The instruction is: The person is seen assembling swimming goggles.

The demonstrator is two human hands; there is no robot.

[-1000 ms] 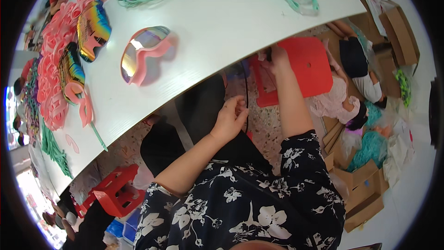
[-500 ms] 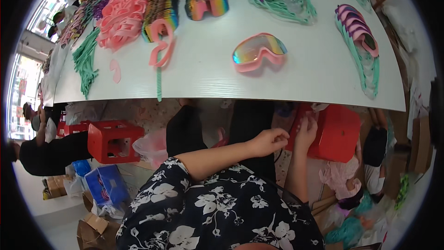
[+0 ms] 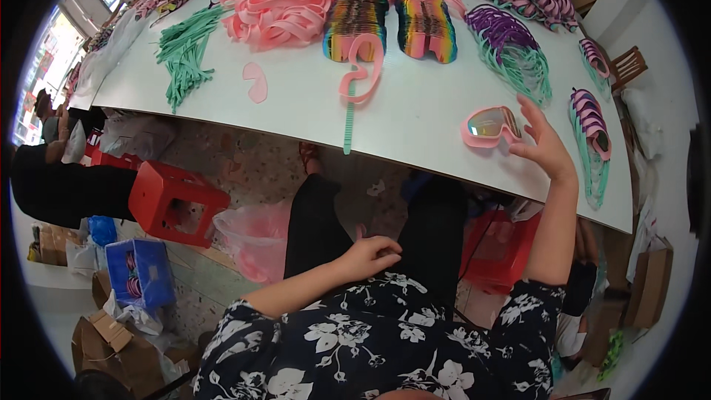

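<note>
On the near right part of the table lies a pair of pink-framed goggles with a mirrored, rainbow-tinted lens. My right hand reaches over the table edge just right of it, fingers spread and holding nothing; whether a fingertip touches the frame I cannot tell. My left hand rests low over my lap, its fingers loosely curled with nothing visible in them. Nearer the table's middle, a loose pink goggle frame leans on a stack of rainbow lenses. A ribbed green strap hangs from that frame toward the edge.
Behind are a heap of pink frames, another lens stack, purple-green straps and finished goggles. Green straps and a pink piece lie left. Red stools and a blue crate stand below.
My hands were close together over the red stool at the right. The right one has risen to the goggles on the table; the left has drawn back to my lap. The view has shifted too.
</note>
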